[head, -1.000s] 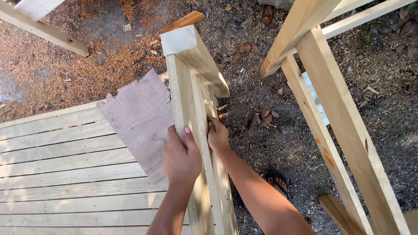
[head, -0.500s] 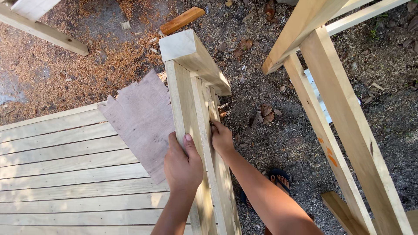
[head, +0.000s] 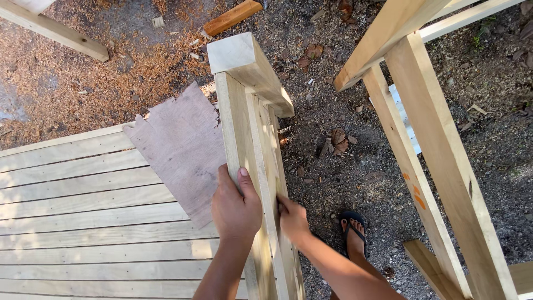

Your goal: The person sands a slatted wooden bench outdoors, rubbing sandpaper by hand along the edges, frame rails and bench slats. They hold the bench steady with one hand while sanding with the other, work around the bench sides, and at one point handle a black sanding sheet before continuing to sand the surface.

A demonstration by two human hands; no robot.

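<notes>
Head view: the left hand [head: 236, 208] is wrapped around the near edge of an upright post assembly [head: 250, 139] of pale timber, fingers [head: 244, 178] curled over the face and gripping it. The right hand [head: 292, 219] presses against the post's far side, thumb on the wood; whether its fingers close around anything I cannot tell, since the post hides them. The post stands at the edge of a slatted deck [head: 83, 222], with a capped block at its top, and rises toward the camera. A torn sheet of brownish board [head: 180, 155] lies on the deck just beside the post.

Risks, as I judge them: the rough sawn edges could drive splinters into bare palms if either hand slides along the grain. A foot in an open sandal [head: 352, 230] stands on the gravel near the post's base, so a slip or a toppling post could land on unprotected toes. The leaning timber frame [head: 433, 150] to the right stands close enough to catch an elbow.
</notes>
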